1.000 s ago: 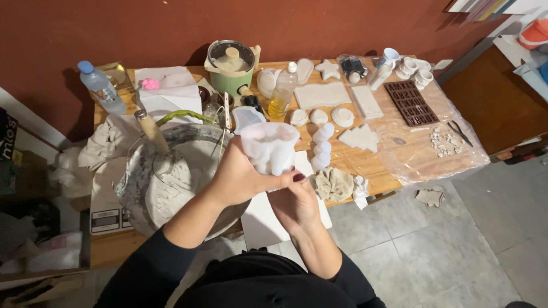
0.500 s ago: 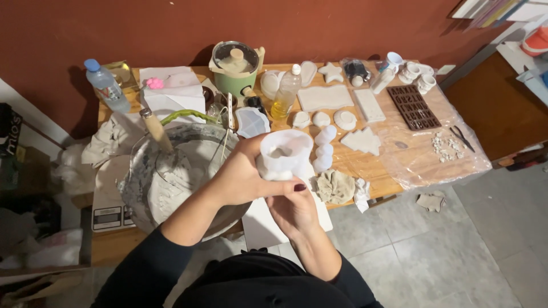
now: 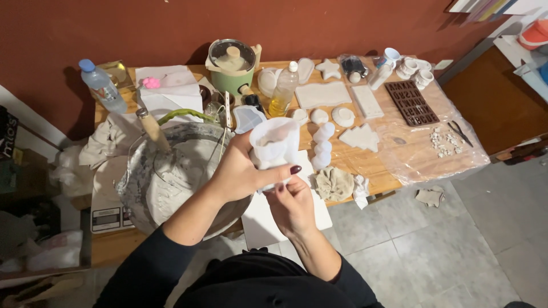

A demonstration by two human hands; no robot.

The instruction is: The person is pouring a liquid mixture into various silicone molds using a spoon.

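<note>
- Head view: the left hand (image 3: 242, 171) comes up from the near left, forearm slanted across the rim of the big metal bowl (image 3: 142, 188), and wraps around a soft white mould (image 3: 275, 144), thumb across its near side with a dark painted nail showing.
- The mould sits above the near edge of the wooden table (image 3: 365, 165), its open mouth tipped upward and toward the camera.
- The right hand (image 3: 294, 202) rises from below, fingers curled and pinching the mould's lower edge; both hands are clenched on it.
- Left of the hands, the bowl holds pale grey mix, and a wooden handle (image 3: 151, 128) leans out of it on the far side.
- Further back stand a clear water bottle (image 3: 103, 85), a green pot (image 3: 231, 65) with a glass lid and a bottle of yellow liquid (image 3: 283, 90).
- To the right lie white cast shapes (image 3: 322, 145) and a brown tray mould (image 3: 412, 102).
</note>
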